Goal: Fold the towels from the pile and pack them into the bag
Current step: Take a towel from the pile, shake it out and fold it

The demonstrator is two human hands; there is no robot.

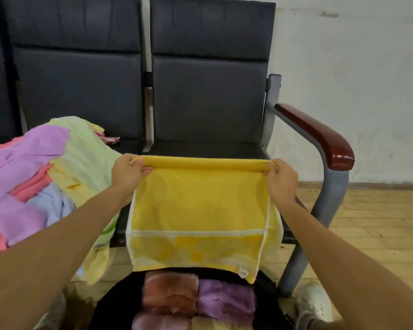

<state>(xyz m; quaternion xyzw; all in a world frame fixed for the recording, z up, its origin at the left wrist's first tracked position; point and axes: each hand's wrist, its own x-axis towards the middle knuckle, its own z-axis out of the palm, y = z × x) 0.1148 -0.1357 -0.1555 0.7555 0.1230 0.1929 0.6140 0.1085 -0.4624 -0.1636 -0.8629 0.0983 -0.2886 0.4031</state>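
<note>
At six o'clock the black bag (110, 303) already holds folded towels (196, 298), perhaps four, though the frame cuts them off. Just beyond, the left hand (126, 172) and right hand (281, 179) each pinch an end of the doubled yellow towel (200, 210), which hangs over the bag. At nine o'clock a large pile (34, 177) remains on the dark bench (208, 96). Wooden floor (367, 222) and white wall (355, 79) lie toward three.

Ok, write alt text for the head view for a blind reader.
The left hand and right hand hold a yellow towel by its folded top edge over a black seat. A towel pile lies left; a bag of folded towels sits below.
</note>
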